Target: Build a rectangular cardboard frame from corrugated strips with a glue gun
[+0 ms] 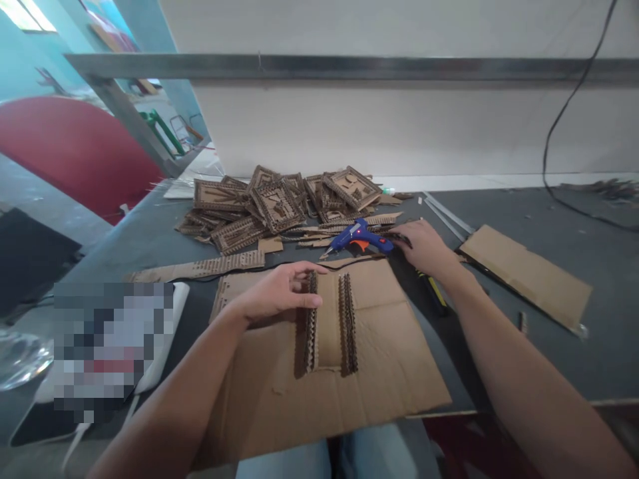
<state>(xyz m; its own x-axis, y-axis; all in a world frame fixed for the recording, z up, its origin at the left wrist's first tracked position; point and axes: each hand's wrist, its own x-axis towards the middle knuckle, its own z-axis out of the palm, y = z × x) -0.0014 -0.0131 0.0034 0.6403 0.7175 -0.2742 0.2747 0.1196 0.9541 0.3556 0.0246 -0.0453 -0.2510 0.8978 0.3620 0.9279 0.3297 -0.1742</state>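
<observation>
My left hand [287,293] grips the left side of a small cardboard piece [328,319] with two raised corrugated edges, its thumb and fingers on that wall. The piece stands on a larger cardboard sheet [389,359]. My right hand [422,243] reaches further back, to the right of a blue hot glue gun [362,236]. Its fingers close on a dark cardboard strip [399,237], partly hidden beneath them. The glue gun has an orange trigger and points left. More loose cardboard strips [309,233] lie behind it.
Several framed cardboard pieces [277,203] are piled at the back. A yellow-and-black tool [433,294] lies under my right forearm. At right rests a cardboard panel [526,276]. A partly blurred device [112,346] with a white cable is at left. A black cord [546,143] hangs at right.
</observation>
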